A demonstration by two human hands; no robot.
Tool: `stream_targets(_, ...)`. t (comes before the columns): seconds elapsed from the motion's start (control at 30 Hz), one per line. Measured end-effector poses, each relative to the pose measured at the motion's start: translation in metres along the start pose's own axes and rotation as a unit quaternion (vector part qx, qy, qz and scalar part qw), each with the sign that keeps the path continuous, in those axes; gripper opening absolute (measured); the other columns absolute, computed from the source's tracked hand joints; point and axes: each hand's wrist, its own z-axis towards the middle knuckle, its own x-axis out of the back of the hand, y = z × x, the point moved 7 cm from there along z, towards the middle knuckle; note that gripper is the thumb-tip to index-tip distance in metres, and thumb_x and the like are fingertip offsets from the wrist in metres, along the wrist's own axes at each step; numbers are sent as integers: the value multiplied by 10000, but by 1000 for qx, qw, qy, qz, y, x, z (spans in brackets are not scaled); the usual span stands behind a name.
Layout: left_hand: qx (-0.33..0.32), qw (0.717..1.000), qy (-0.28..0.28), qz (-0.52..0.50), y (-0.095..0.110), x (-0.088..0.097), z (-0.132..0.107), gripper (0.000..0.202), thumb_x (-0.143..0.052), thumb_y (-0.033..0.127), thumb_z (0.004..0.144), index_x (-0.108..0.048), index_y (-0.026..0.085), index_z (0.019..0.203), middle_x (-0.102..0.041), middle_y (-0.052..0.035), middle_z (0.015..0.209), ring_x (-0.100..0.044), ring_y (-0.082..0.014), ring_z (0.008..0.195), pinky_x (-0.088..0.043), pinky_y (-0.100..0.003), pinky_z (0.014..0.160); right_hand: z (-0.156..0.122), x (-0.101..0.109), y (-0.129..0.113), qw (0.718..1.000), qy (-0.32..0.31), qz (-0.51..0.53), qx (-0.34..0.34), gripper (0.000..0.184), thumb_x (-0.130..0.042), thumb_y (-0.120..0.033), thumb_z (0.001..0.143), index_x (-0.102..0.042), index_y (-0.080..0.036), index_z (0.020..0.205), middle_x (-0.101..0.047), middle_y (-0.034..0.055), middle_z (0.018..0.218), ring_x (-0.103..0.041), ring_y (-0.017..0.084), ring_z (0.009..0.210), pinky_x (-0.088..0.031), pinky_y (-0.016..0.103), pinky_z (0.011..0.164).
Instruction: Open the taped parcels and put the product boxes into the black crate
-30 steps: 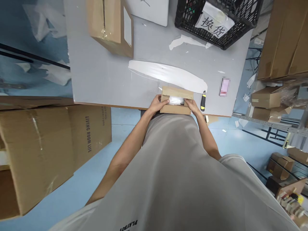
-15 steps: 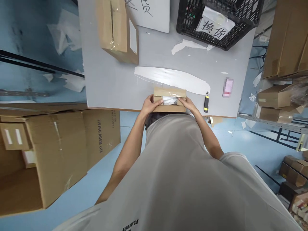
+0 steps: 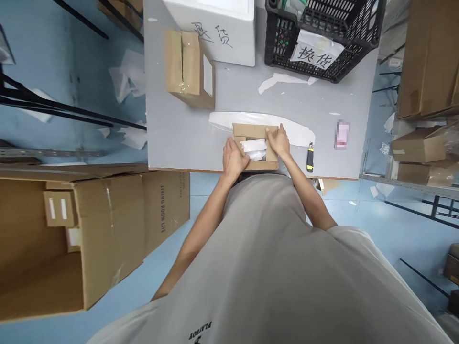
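Observation:
A small cardboard box lies with its flaps spread at the table's front edge, close to my body. White wrapped contents show inside it. My left hand grips the box's left end, fingers over the side and thumb near the opening. On the opposite end, my right hand holds the right flap between thumb and fingers. To the right of that hand lies a yellow and black utility knife. Behind the box a long white paper strip is spread on the table.
A taped carton stands at the back left of the table, beside a white foam box. At the back right is a black plastic crate. A pink item lies far right. A large open carton stands on the floor at left.
The box's flaps are spread wider and more of the white contents shows. My right hand has moved up the right end; my left hand lies further over the left end. The view has shifted.

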Motion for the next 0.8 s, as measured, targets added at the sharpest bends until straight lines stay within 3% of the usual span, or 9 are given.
stream_targets(0.1, -23, 999, 40, 20, -4, 30, -9, 1004, -745, 170, 924, -385, 122, 1860, -453, -275, 1908, -430, -461, 1802, -336, -632, 1532, -6, 2, -5, 999, -10, -36, 20, 1127, -354, -921, 1172, -410, -16, 1842, -623, 355, 1756, -582, 511, 1692, -466, 684, 1425)
stream_targets(0.2, -42, 993, 53, 99, 0, 52, -13, 862, -723, 140, 929, -537, 164, 1770, -538, -269, 1808, -520, -495, 1704, -439, -690, 1451, -15, 10, -5, 997, -19, -78, 22, 825, -335, -677, 1269, -511, -51, 1776, -643, 328, 1721, -669, 445, 1591, -541, 606, 1354)
stream_targets(0.3, -89, 982, -12, 164, 16, 47, -6, 738, -682, 98, 916, -683, 217, 1645, -667, -240, 1668, -612, -511, 1580, -525, -721, 1347, -21, 24, -10, 994, 23, -99, 30, 521, -429, -454, 1278, -627, -142, 1643, -688, 248, 1620, -718, 369, 1435, -607, 533, 1239)
stream_targets(0.37, -150, 971, -64, 177, 31, 36, 0, 815, -644, 69, 891, -677, 231, 1690, -657, -212, 1741, -582, -493, 1629, -523, -708, 1349, -27, 28, -20, 990, 37, -117, 74, 383, -424, -296, 1260, -712, -189, 1489, -730, 189, 1508, -686, 342, 1379, -603, 503, 1203)
stream_targets(0.43, -198, 958, -98, 182, 42, 25, 7, 958, -655, 72, 848, -602, 229, 1791, -559, -177, 1881, -470, -487, 1751, -474, -725, 1395, -36, 22, -33, 977, -2, -153, 151, 378, -413, -179, 1229, -769, -209, 1352, -763, 161, 1419, -645, 342, 1357, -577, 497, 1207)
stream_targets(0.53, -215, 951, -120, 186, 46, 12, 15, 1092, -693, 123, 813, -499, 239, 1881, -443, -137, 1977, -283, -495, 1872, -364, -780, 1457, -60, -1, -48, 929, -106, -229, 269, 349, -477, -157, 1209, -811, -167, 1307, -800, 195, 1380, -615, 380, 1371, -533, 538, 1229)
stream_targets(0.6, -209, 952, -122, 188, 43, 7, 17, 1112, -693, 153, 813, -468, 223, 1900, -421, -137, 1989, -231, -488, 1896, -326, -769, 1483, -77, -13, -52, 895, -153, -277, 315, 344, -502, -198, 1225, -828, -120, 1301, -819, 236, 1357, -606, 408, 1393, -506, 563, 1238)
stream_targets(0.7, -205, 953, -122, 187, 39, 3, 15, 1102, -690, 184, 820, -458, 172, 1897, -403, -159, 1994, -217, -471, 1906, -298, -725, 1513, -94, -18, -53, 867, -179, -317, 341, 378, -489, -237, 1256, -841, -105, 1298, -828, 251, 1343, -611, 408, 1396, -490, 548, 1226)
stream_targets(0.8, -207, 952, -121, 188, 37, 2, 11, 1060, -716, 224, 831, -497, 172, 1867, -397, -155, 1997, -222, -470, 1906, -275, -712, 1529, -104, -6, -52, 867, -164, -318, 348, 393, -479, -287, 1281, -830, -122, 1346, -813, 235, 1364, -623, 393, 1364, -479, 515, 1198)
